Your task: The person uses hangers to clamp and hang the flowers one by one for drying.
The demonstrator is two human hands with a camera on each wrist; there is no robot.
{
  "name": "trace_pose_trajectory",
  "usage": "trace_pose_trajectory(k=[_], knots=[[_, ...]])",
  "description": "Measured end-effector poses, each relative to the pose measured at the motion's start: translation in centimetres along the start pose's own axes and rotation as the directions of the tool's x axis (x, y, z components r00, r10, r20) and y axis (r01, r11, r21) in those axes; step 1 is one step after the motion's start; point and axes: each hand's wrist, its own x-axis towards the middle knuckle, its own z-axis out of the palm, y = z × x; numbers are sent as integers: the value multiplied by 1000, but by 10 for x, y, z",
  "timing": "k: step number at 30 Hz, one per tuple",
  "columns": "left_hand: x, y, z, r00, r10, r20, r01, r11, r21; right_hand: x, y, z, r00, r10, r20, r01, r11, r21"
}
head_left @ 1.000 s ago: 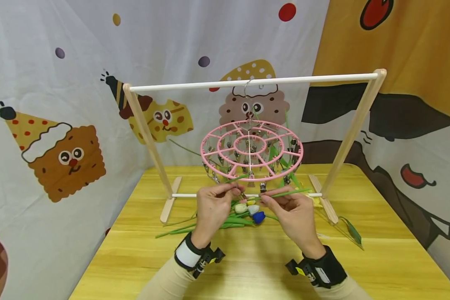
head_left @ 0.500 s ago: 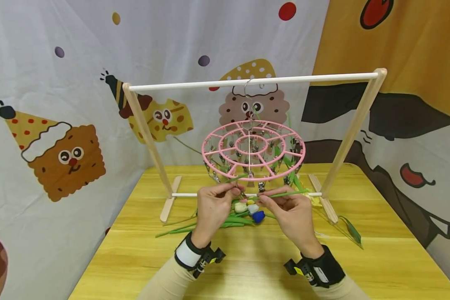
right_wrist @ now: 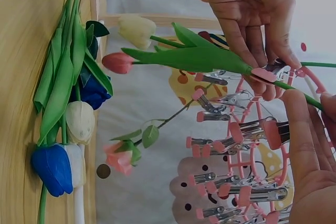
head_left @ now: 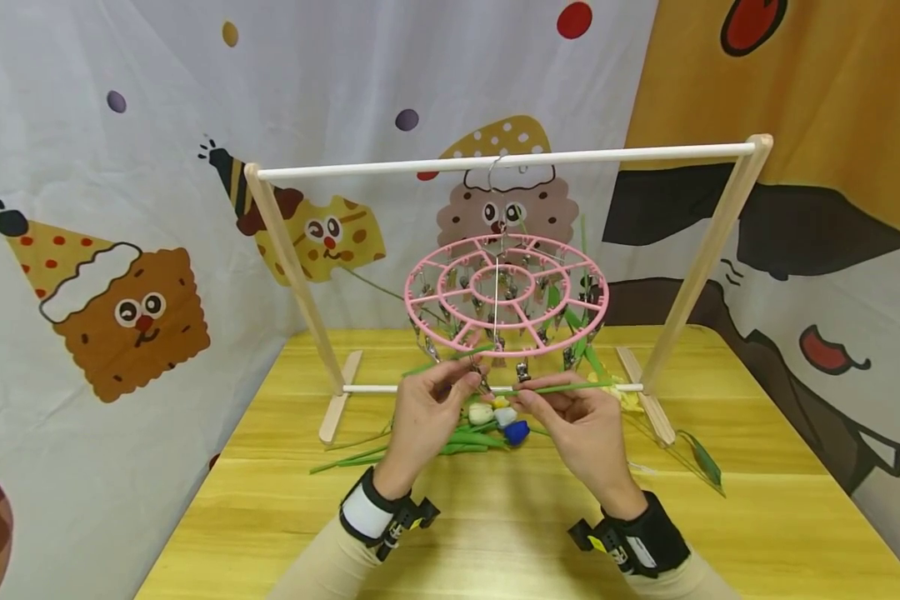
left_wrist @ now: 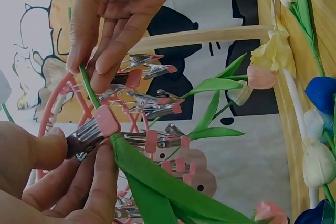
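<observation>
My left hand (head_left: 429, 410) pinches a metal clip with pink tips (left_wrist: 107, 121) between thumb and fingers, just under the front rim of the pink ring hanger (head_left: 407, 298). A green flower stem (head_left: 570, 387) passes through the clip's tips. Its broad leaf (right_wrist: 194, 59) extends past the clip on the left hand's side, toward a pink tulip head (right_wrist: 116, 63). Thumb and fingertips of my right hand (head_left: 581, 421) pinch the bare stem on the other side of the clip. Behind both hands, many more clips (right_wrist: 252, 195) hang from the hanger.
The hanger hangs by a hook from the white rod (head_left: 390, 170) of a wooden stand (head_left: 292, 267). Several loose tulips, among them a blue one (head_left: 517, 432), lie on the table (head_left: 450, 533) beneath the hands. Yellow petals (head_left: 628, 398) and a leafy stem (head_left: 701, 460) lie at the right.
My left hand has shifted slightly and the clip in it shows more plainly. The hanger has swung a little; my right hand has barely moved.
</observation>
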Motion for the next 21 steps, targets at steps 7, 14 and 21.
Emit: trace_pose_trajectory(k=[7,14,21], knots=[[-3,2,-3,1000,20,21,-20,1000,10,0,-1,0,1000,-2,1,2,1000,-2],[-2,1,-5,999,23,33,-24,1000,18,-1,-1,0,1000,-13,12,13,1000,-10],[0,-1,-8,999,20,32,-20,1000,6,-4,-1,-3,998,-26,50,26,1000,10]])
